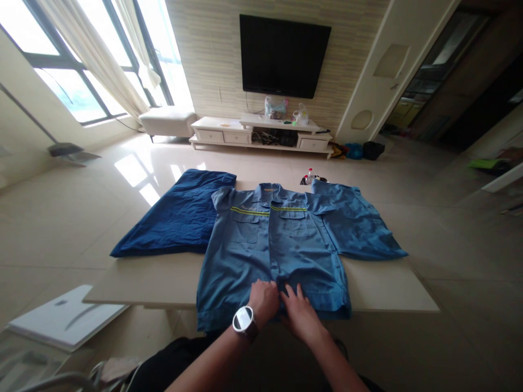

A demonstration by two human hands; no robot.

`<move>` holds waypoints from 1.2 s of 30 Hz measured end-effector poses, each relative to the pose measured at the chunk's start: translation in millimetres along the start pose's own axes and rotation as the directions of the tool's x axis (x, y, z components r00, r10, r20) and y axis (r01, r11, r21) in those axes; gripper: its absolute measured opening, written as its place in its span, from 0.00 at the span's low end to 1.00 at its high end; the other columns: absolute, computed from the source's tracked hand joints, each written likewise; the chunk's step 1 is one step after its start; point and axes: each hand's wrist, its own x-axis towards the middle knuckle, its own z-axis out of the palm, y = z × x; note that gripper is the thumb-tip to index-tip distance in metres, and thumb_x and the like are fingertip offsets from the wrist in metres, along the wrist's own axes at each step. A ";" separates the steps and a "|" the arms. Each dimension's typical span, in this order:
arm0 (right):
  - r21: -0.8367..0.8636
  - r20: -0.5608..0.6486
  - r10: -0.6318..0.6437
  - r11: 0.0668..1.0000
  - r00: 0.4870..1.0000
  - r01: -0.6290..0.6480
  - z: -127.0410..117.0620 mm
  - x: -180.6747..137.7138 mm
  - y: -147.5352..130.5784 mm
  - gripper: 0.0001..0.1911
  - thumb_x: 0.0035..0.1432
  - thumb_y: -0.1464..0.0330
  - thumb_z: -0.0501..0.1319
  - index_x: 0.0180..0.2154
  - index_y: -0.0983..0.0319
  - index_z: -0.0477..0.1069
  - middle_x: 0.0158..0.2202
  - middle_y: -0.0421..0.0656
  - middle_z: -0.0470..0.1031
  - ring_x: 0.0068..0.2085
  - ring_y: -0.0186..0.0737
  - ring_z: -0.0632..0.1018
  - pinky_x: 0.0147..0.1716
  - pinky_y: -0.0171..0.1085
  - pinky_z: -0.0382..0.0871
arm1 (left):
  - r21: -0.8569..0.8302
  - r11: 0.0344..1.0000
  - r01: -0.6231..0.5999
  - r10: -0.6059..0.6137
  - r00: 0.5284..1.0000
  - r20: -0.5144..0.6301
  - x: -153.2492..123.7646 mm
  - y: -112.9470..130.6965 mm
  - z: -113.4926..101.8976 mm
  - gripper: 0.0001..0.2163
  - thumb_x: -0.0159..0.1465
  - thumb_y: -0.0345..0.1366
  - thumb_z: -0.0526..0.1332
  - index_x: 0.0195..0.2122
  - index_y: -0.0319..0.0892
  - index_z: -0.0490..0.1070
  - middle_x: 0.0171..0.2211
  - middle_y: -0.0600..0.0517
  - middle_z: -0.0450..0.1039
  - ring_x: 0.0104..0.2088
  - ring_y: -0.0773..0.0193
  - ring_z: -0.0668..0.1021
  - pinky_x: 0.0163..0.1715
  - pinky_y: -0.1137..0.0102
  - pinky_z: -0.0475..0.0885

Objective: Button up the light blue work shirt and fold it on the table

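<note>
- Right now the shirt runs toward 12 o'clock, face up on the surface.
- My left hand is curled tight on its front opening by the hem; my right hand spreads its fingers just beside, thumb hidden, so I cannot tell whether it pinches.
- I'd best keep both front edges level.
- At 6 o'clock the hem overhangs the near edge.
- Dark blue cloth at 10 and lighter blue cloth at 2 limit me; the surface shows at 9 and 3.
</note>
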 end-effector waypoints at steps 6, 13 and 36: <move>-0.010 -0.003 -0.005 1.000 1.000 0.005 2.1 0.9 0.9 0.34 0.61 0.71 0.61 0.69 0.61 0.63 0.75 0.53 0.53 0.73 0.74 0.52 0.64 0.59 0.65 | 0.033 0.999 0.008 -0.008 1.000 0.010 -2.9 3.7 -6.0 0.16 0.68 0.34 0.58 0.53 0.33 0.76 0.47 0.32 0.80 0.51 0.43 0.82 0.51 0.55 0.77; -0.008 -0.006 0.001 1.000 1.000 -0.001 4.1 2.3 1.2 0.34 0.61 0.71 0.62 0.69 0.60 0.63 0.75 0.52 0.53 0.73 0.73 0.52 0.64 0.59 0.65 | 0.024 1.000 0.010 -0.011 1.000 0.019 -4.3 3.7 -7.4 0.17 0.68 0.32 0.55 0.54 0.31 0.76 0.48 0.32 0.80 0.51 0.43 0.82 0.51 0.54 0.76; -0.003 0.016 0.010 1.000 1.000 -0.010 -2.1 0.3 -1.5 0.36 0.61 0.71 0.61 0.70 0.58 0.62 0.75 0.51 0.52 0.74 0.72 0.52 0.65 0.58 0.63 | 0.024 1.000 0.012 -0.013 0.999 0.047 -4.6 5.0 -7.8 0.18 0.68 0.35 0.57 0.55 0.31 0.74 0.49 0.30 0.79 0.53 0.42 0.80 0.54 0.54 0.74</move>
